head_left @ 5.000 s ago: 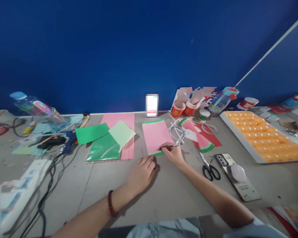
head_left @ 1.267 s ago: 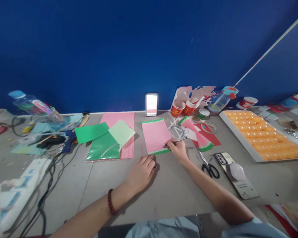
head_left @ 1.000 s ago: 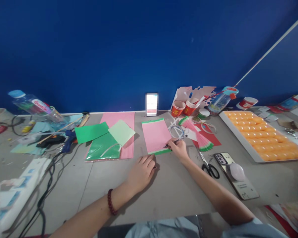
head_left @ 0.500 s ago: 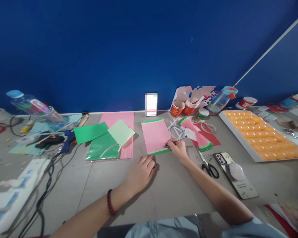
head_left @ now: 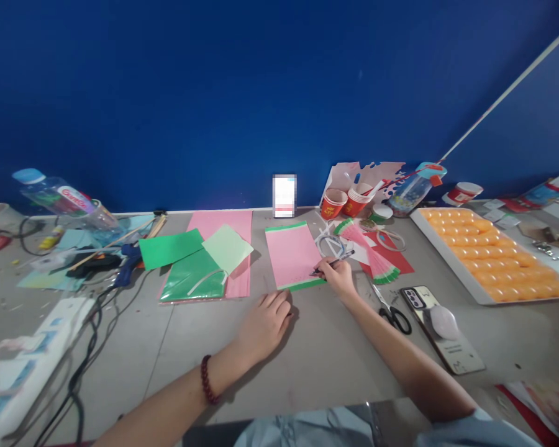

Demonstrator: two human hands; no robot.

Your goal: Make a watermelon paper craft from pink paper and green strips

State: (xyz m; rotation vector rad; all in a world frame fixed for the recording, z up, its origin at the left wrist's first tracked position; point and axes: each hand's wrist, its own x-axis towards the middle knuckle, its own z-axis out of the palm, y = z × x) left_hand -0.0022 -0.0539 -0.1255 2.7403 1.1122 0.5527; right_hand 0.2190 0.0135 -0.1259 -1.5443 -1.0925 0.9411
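A pink sheet of paper [head_left: 292,251] with green strips along its top and bottom edges lies flat in front of me. My right hand [head_left: 338,277] is closed around a dark pen [head_left: 340,259], its tip at the lower right of the sheet. Small dark marks run along the sheet's lower part. My left hand [head_left: 266,320] rests palm down on the table, fingers laid out, fingertips at the sheet's lower left corner. To the right lies a folded pink paper fan with green ends [head_left: 375,254], on a red sheet [head_left: 403,264].
Black-handled scissors [head_left: 395,318] and a phone [head_left: 440,329] lie right of my forearm. An orange bead tray [head_left: 494,254] sits farther right. Green papers [head_left: 193,279] lie at left, near a glue gun [head_left: 129,264] and a power strip [head_left: 32,354]. Red paper cups [head_left: 334,203] stand behind.
My right hand and the pen have shifted slightly to the right along the sheet's lower part. My left hand has stayed in place.
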